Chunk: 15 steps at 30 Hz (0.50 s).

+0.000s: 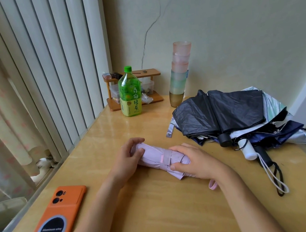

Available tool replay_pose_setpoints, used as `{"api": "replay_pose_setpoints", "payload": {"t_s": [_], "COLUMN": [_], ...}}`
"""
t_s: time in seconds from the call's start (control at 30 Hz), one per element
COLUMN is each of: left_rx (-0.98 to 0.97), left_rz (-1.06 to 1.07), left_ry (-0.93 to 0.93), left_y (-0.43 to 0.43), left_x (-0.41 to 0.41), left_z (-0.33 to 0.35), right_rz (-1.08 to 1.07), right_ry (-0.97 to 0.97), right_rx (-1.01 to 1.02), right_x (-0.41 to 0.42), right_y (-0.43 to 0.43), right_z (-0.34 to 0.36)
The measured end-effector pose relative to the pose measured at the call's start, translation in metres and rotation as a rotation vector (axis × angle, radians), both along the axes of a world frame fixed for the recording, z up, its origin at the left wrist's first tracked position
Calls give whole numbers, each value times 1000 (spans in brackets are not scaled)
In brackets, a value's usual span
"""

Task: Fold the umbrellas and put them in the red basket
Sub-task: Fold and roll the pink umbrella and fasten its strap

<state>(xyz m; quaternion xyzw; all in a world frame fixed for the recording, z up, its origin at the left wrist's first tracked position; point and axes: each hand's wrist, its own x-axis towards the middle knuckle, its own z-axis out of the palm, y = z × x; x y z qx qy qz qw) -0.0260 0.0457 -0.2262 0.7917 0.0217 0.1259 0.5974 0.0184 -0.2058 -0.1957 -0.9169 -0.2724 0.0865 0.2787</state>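
An orange phone (52, 222) is lying face down at the left edge of the table (160, 220). A green tea bottle (129, 93) is standing further back. My left hand (128, 156) is curling its fingers round one end of the lilac umbrella (159, 158), which is lying rolled up on the table in front of me (its strap is wrapped across the middle). My right hand (189, 161) is gripping the other end, thumb pressing the fabric. Stacked cups (180, 74) are standing behind. To the right, a pile of loose umbrellas (224, 111) is resting, black one on top.
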Motion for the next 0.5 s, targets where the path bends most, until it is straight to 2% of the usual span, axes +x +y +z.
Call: {"api": "replay_pose_setpoints", "payload": {"t_s": [0.1,0.33,0.5], "left_rx": [11,56,130], "left_rz": [-57,-127,-28], "left_ry": [31,90,70], "left_y": [5,16,5], "left_x": [-2,-6,-12], "left_z": [1,7,4], "right_rz": [-1,-49,-116], "right_ry": [-21,-348,-442], "right_rx": [-18,-171,-176], "right_x": [-4,-26,-34], "right_y": [1,15,20], "right_z": [0,-3,-9]}}
